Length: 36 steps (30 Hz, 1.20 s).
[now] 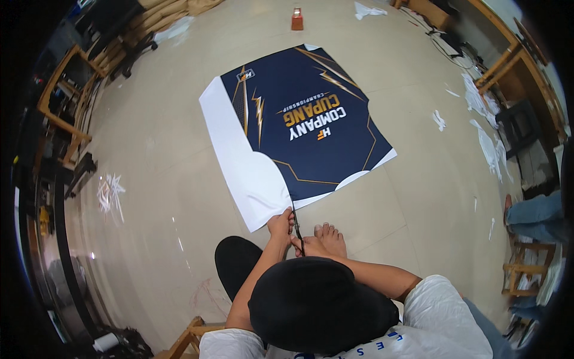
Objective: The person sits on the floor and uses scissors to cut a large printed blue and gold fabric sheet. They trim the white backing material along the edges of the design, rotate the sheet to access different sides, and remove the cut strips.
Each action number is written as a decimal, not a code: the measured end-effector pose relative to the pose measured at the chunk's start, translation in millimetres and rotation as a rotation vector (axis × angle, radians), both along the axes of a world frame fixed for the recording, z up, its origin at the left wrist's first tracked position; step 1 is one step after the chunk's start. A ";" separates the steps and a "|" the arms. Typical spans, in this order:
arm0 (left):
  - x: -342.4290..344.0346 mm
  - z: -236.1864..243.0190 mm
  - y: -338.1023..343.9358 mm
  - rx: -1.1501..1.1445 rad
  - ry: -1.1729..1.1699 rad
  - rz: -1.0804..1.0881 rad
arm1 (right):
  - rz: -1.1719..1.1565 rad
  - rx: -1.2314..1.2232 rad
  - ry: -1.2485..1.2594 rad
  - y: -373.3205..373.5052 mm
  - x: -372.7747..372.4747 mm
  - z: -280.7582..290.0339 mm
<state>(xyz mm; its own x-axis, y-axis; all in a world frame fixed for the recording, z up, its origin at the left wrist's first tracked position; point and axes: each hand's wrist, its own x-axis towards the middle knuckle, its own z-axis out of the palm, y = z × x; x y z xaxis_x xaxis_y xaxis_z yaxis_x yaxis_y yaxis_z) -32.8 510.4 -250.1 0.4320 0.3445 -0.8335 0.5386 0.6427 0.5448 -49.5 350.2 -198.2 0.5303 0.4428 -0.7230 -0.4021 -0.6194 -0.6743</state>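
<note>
A large printed sheet (pixel 311 119) lies flat on the pale tiled floor, dark navy with gold lightning streaks and a wide white margin (pixel 239 161). My left hand (pixel 280 225) pinches the near white edge of the sheet. Just beside it, my right hand (pixel 306 245) grips dark scissors (pixel 296 226), whose blades point up into the sheet's near edge where navy meets white. My bare foot (pixel 330 236) rests right of the scissors. My head in a black cap (pixel 317 305) hides my forearms' lower parts.
Torn white paper scraps (pixel 485 143) litter the floor at the right. Another person's leg in jeans (pixel 538 210) sits at the right rim. A small orange object (pixel 297 19) stands beyond the sheet. Wooden chairs (pixel 63 110) line the left; a wooden stool (pixel 192 335) is behind me.
</note>
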 end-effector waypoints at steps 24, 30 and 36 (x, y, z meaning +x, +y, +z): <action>-1.5 11.6 -12.7 -0.007 -0.042 0.100 | 0.293 -0.625 -0.531 -17.0 7.3 -10.2; -3.6 2.6 -10.4 0.057 -0.042 0.074 | 0.290 -0.610 -0.480 -5.3 11.5 18.4; -4.6 0.0 -12.0 0.070 -0.024 0.064 | 0.341 -0.604 -0.384 5.5 20.2 48.0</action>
